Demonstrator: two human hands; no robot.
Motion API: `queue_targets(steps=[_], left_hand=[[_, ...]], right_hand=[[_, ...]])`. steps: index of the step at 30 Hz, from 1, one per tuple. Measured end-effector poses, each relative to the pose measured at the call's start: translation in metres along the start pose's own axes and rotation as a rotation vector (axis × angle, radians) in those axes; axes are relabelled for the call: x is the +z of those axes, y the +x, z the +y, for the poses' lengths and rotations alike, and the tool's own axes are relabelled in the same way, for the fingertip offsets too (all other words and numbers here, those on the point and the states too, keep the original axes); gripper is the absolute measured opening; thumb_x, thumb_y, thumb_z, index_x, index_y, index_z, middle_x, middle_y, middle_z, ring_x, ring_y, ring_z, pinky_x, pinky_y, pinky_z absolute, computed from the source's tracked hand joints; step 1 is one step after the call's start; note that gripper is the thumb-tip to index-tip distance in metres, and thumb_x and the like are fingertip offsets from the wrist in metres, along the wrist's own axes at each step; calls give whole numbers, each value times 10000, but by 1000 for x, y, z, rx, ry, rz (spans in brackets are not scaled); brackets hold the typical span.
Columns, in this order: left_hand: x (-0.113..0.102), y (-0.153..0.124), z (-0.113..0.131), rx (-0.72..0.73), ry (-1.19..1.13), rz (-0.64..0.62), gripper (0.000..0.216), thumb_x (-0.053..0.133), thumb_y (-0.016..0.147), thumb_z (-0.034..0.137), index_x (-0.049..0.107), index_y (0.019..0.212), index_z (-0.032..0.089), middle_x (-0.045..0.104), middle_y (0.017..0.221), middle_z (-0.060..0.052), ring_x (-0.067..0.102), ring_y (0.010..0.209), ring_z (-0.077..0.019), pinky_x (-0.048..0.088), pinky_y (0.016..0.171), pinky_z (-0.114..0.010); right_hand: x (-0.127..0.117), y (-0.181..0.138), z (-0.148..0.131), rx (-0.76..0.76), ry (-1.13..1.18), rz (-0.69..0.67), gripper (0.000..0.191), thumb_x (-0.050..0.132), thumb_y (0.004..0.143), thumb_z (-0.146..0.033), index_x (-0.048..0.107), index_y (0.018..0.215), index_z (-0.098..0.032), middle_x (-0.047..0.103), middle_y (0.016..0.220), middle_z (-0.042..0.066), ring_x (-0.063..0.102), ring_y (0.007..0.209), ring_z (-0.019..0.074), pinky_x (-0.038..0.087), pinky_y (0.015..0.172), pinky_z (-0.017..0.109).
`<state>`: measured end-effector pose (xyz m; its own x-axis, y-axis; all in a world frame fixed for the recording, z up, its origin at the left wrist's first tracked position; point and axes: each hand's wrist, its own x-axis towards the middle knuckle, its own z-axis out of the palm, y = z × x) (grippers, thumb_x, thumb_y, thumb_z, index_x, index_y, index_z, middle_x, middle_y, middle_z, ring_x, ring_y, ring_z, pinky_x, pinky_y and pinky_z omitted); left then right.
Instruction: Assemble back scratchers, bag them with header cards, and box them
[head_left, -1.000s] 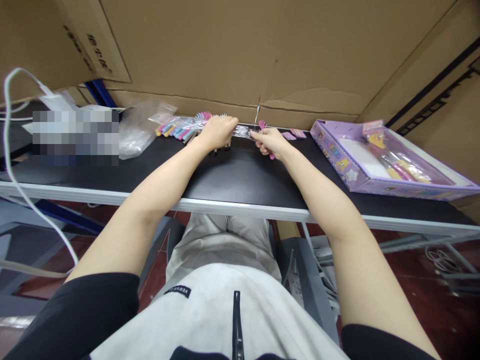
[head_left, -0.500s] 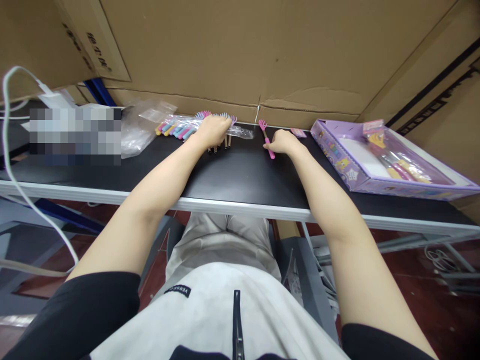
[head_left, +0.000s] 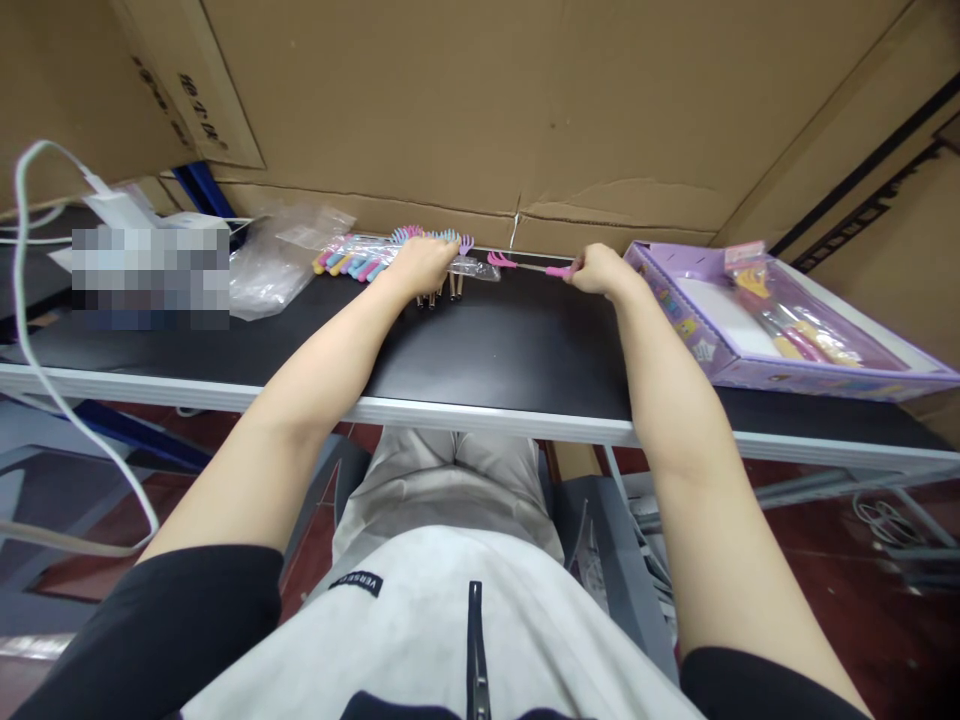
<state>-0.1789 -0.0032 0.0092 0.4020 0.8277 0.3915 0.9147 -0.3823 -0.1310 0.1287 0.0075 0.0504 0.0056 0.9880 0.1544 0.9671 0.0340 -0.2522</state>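
Note:
My left hand [head_left: 422,264] is curled over a clear plastic sleeve [head_left: 469,268] and a bunch of small fork-like toys [head_left: 442,240] at the back of the black table [head_left: 487,350]. My right hand [head_left: 600,270] grips the pink handle of one pink fork toy [head_left: 517,264], held level above the table with its prongs pointing left toward the sleeve's open end. More such toys with coloured handles [head_left: 352,262] lie in plastic left of my left hand.
A purple toy box [head_left: 720,350] with packed items stands at the right. Crumpled clear bags [head_left: 274,265] and a white cable [head_left: 45,340] are at the left. Cardboard sheets [head_left: 525,110] form the wall behind the table.
My right hand let go of the sleeve, took the pink fork toy off the table and lifted it to the right, turned sideways. My left hand stayed on the sleeve and bunch.

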Motion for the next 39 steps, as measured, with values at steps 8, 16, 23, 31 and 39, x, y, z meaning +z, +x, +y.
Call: queue_targets(steps=[8,16,23,31,39], left_hand=[[6,1,-8,5,-18,32,460,560,843,88,762,1247,177,798,1048,-170,748,1069,-344,574,910,-413],[2,0,-6,-3,14,-12,478,548,877,90,735,1313,146,795,1142,-194,744,1104,-357,556,931,-416],[-9,-4,4,-16,22,-94,429,526,928,87,707,1316,108,759,1265,-225,713,1202,-361,514,962,-389],[-5,-1,14,83,16,-43,328,573,927,135,723,1219,144,775,1204,-172,721,1151,-325,532,938,-377],[-11,-5,26,80,4,-23,337,536,932,126,739,1202,133,786,1180,-185,738,1128,-345,550,903,-395]], right_hand=[[-40,-18,13,-35,349,-74,263,791,872,25,655,729,-149,656,697,0,609,682,114,521,802,295],[-38,-16,17,-116,340,-130,213,953,782,-119,741,775,-133,668,719,3,592,695,115,506,777,293],[-35,-15,14,-208,340,-173,310,1002,763,-339,756,816,-159,670,735,15,621,735,135,511,747,292],[-24,-22,-7,-303,409,-205,277,978,780,-327,736,799,-193,697,753,20,631,736,140,504,695,274],[5,-23,-32,-381,567,-151,315,1005,699,-218,702,784,-196,698,771,27,625,759,160,562,734,286]])
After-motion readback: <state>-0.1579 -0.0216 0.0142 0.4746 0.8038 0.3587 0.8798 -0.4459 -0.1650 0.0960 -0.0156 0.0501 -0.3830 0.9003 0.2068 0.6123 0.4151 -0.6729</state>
